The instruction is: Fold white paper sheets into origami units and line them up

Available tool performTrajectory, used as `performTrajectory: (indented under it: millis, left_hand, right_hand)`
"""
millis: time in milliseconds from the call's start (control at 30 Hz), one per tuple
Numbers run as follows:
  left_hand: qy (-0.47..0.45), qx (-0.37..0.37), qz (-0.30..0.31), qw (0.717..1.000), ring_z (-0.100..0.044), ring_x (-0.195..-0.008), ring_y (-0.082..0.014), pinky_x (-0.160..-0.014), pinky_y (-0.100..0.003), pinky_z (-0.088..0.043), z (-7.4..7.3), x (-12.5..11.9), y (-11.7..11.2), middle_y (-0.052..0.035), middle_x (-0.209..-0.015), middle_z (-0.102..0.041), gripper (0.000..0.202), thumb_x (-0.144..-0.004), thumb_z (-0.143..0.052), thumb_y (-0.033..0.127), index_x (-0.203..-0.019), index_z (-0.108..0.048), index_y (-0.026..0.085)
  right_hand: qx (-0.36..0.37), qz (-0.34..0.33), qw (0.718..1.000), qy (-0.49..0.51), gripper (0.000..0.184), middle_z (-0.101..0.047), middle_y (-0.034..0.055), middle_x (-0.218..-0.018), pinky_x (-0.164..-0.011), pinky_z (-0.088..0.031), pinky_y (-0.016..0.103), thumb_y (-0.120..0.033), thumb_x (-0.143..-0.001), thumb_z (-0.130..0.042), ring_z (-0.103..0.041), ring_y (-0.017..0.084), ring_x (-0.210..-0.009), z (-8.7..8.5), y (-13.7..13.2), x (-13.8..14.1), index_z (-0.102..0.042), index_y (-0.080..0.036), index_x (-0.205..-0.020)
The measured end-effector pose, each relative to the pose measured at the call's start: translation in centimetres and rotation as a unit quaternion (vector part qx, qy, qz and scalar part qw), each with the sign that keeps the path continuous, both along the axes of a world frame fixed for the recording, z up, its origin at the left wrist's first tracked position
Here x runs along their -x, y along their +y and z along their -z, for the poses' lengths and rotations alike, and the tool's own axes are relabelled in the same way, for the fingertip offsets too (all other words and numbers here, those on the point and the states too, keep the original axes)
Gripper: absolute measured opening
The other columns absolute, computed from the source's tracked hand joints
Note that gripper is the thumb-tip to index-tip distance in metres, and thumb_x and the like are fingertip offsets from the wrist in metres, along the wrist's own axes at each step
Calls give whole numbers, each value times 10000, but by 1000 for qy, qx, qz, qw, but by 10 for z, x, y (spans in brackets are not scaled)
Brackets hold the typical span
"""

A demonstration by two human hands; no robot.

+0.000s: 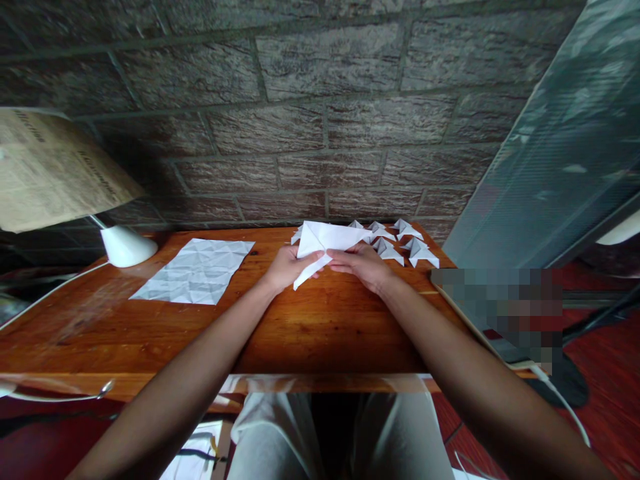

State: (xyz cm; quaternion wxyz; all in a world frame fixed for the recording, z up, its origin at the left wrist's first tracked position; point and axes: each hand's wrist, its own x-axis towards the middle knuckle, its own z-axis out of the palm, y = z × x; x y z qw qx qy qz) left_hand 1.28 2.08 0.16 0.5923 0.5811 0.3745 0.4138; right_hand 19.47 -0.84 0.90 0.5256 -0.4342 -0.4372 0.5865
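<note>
A partly folded sheet of white paper point(330, 237) is held up over the middle of the wooden desk point(325, 333). My left hand point(287, 268) grips its left side, thumb on the near face. From the other side my right hand point(363, 265) pinches it, fingers pressed near the centre creases. One narrow flap points down toward me. Several small folded paper pieces point(420, 252) stand behind and to the right of my right hand; the held paper hides some of them. To the left, a creased, unfolded paper sheet point(195, 270) lies flat.
A lamp with a white base point(125, 243) and a newsprint-patterned shade point(65, 170) stands at the desk's left end. Behind the desk rises a brick wall point(320, 127). At the right edge is a blurred-out device with a white cable point(560, 397).
</note>
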Motion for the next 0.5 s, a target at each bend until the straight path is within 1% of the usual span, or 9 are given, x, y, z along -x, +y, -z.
performTrajectory:
  millis: [67,133,200,267,333,400,500]
  left_hand:
    - [-12,27,17,999,-662,-559,-168,-535,-273,-538,-1,0,0,-130,-800,-760,427,-657,-818,483,-853,-749,110]
    - [-30,78,49,995,-675,-604,-166,-558,-262,-538,-3,1,-1,-147,-898,-763,452,-676,-801,499,-918,-747,121]
    - [-44,128,83,987,-649,-585,-141,-531,-236,-508,-6,2,-2,-152,-941,-759,457,-688,-794,494,-961,-741,132]
    - [-49,149,103,982,-578,-510,-98,-469,-209,-442,-8,2,-4,-140,-896,-757,418,-693,-799,463,-941,-737,132]
    - [-56,150,105,982,-497,-456,-64,-428,-194,-374,-9,2,-5,-109,-806,-739,361,-687,-813,423,-874,-730,126]
    - [-62,150,102,982,-440,-438,-44,-407,-182,-319,-8,2,-6,-75,-730,-703,328,-672,-830,391,-826,-720,124]
    - [-65,135,102,983,-373,-425,-15,-392,-164,-255,-7,1,-8,-51,-690,-669,303,-666,-839,363,-795,-715,118]
  right_hand:
    - [2,-3,1000,-4,254,-769,84,-837,-758,-606,261,-271,-632,-861,-719,150,-733,1,1,0,-743,-131,-808]
    - [3,0,1000,-3,259,-767,89,-823,-759,-600,266,-281,-631,-863,-718,153,-730,1,1,-1,-742,-126,-799]
    - [-5,19,1000,-6,269,-763,77,-798,-732,-591,259,-301,-613,-873,-713,153,-724,0,2,-1,-740,-133,-776]
    - [-20,44,999,-24,275,-753,58,-745,-682,-572,242,-332,-590,-882,-701,150,-704,0,2,-1,-735,-142,-723]
    - [-35,60,996,-50,288,-736,44,-686,-635,-544,224,-366,-570,-885,-681,142,-673,0,1,0,-724,-146,-665]
    - [-44,62,995,-64,291,-722,34,-652,-613,-518,213,-382,-566,-879,-658,128,-648,0,1,0,-719,-147,-630]
    - [-45,57,995,-65,264,-716,23,-642,-600,-495,200,-374,-590,-859,-645,114,-640,0,0,1,-729,-149,-634]
